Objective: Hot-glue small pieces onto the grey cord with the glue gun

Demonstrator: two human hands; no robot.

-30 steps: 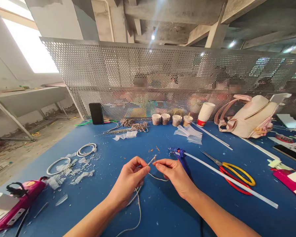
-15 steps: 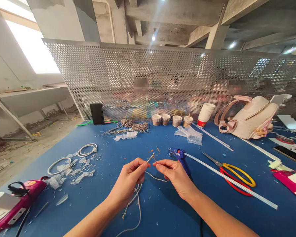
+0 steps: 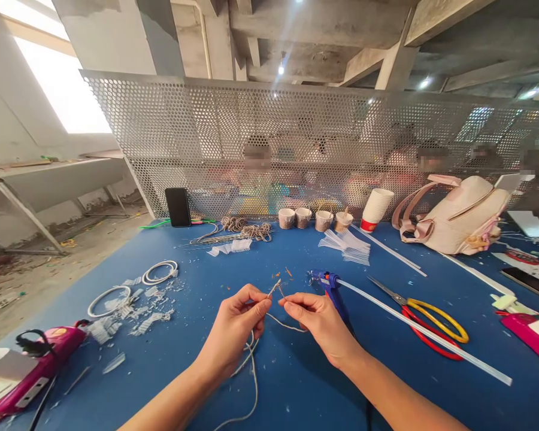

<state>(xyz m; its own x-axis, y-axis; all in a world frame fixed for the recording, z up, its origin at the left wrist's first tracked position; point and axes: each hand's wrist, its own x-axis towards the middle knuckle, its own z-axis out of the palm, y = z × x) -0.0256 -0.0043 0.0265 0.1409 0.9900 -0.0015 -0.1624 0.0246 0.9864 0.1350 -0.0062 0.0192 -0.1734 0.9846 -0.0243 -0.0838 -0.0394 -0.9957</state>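
Note:
Near the middle of the blue table, my left hand (image 3: 241, 316) pinches a thin grey-beige cord (image 3: 256, 383) close to its tip. The cord's tip points up between the hands, and its slack trails down toward the front edge. Facing it, my right hand (image 3: 317, 320) is closed in a pinch on a thin strand (image 3: 282, 291) that meets the cord tip. Just behind my right hand lies a blue glue gun (image 3: 330, 281) with a long clear glue stick (image 3: 413, 326) sticking out of it.
Scissors (image 3: 431, 317) lie right of the glue gun. Rings (image 3: 112, 301) and plastic scraps are at left, beside a pink power strip (image 3: 49, 359). Along the back stand a phone (image 3: 178, 207), cord bundles (image 3: 251, 231), small cups (image 3: 324, 221), stacked cups (image 3: 377, 209) and a bag (image 3: 462, 215). People sit behind the mesh.
Both hands keep their pinches, with only a slight shift of the fingers and the cord tip. The whole view has moved a little.

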